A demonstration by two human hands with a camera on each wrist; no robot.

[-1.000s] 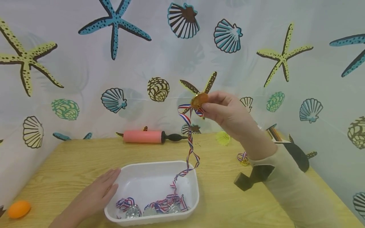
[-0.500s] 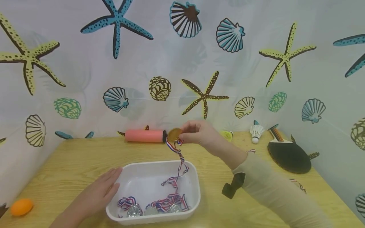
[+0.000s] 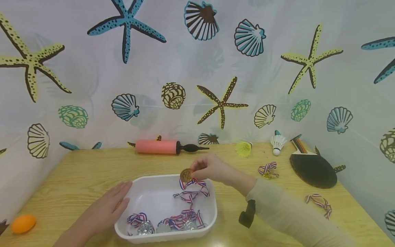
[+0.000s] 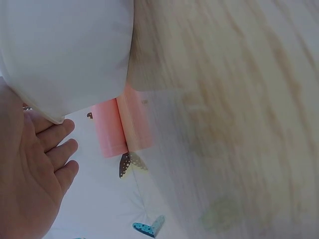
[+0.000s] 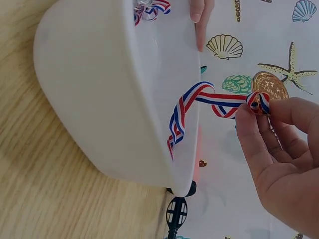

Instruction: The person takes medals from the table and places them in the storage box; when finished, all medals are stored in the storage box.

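Note:
My right hand (image 3: 210,168) pinches a gold medal (image 3: 186,175) near its top, above the far right rim of a white plastic tub (image 3: 165,236). Its red, white and blue ribbon (image 5: 222,99) hangs down into the tub. Several silver medals (image 3: 145,227) with tangled striped ribbons (image 3: 179,221) lie along the tub's near side. Against the tub's left side rests my left hand (image 3: 102,209), its fingers extended along the rim. In the left wrist view the fingertips (image 4: 67,127) of that hand show beside the tub's rim.
A pink hand pump (image 3: 156,147) lies at the back. To the right are a yellow shuttlecock (image 3: 243,148), a white shuttlecock (image 3: 277,144), a table tennis bat (image 3: 313,169), another gold medal (image 3: 268,173) and a loose ribbon (image 3: 321,202). An orange ball (image 3: 23,223) sits far left.
My right hand has come down and left with the gold medal, from high before the backdrop to the tub's far right rim. More ribbon now lies in the tub. My left hand stays put.

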